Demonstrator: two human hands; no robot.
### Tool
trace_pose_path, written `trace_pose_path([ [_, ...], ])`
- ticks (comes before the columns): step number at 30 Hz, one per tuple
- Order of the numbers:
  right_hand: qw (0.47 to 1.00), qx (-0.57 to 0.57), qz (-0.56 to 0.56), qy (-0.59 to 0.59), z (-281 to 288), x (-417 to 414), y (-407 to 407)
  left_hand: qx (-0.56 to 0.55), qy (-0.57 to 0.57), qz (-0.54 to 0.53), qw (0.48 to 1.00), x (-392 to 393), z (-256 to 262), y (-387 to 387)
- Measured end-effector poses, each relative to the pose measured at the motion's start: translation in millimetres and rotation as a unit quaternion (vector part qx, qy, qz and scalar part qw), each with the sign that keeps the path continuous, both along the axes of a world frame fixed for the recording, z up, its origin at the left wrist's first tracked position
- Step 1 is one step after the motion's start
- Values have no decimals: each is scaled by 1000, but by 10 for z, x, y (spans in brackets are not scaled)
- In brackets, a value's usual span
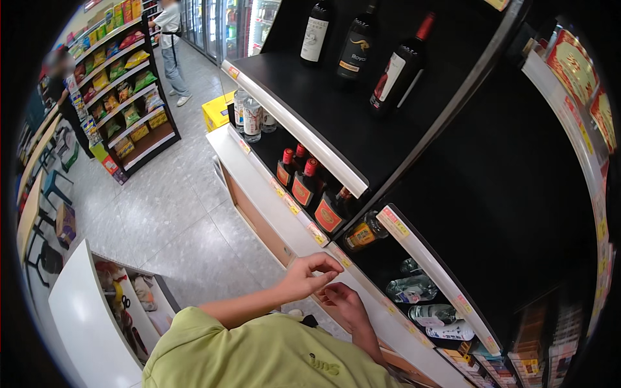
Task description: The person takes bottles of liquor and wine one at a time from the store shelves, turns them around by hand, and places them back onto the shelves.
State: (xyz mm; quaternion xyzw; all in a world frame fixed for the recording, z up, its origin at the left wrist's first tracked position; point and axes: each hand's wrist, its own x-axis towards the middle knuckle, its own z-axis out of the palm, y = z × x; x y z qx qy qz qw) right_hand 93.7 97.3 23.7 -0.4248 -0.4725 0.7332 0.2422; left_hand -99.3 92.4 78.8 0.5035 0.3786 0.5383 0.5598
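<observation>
My left hand reaches in from the left, thumb and fingers curved with a gap between them. Nothing shows in it. Just below is my right hand, its fingers curled inward; whether something small is between them is hidden. Both hands are in front of the white lower shelf edge, apart from the bottles. Closest to them is a dark bottle with a yellow label. To its left stand red-capped bottles with orange labels. Clear bottles lie tilted on the lower right shelf.
Three wine bottles stand on the upper black shelf. A white cabinet with an open compartment holding scissors is at lower left. A snack rack and two people are further off. A yellow box sits beyond the shelf end.
</observation>
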Motion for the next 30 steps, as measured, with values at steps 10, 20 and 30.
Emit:
trace_pose_path([
  [10,999,37,-5,37,656,-456,248,33,6,-7,999,-566,49,262],
  [20,903,371,-213,37,1516,-1776,459,64,54,-26,996,-2055,211,458],
  [30,713,594,-349,-131,1705,-2198,894,35,52,23,998,-2748,224,553],
])
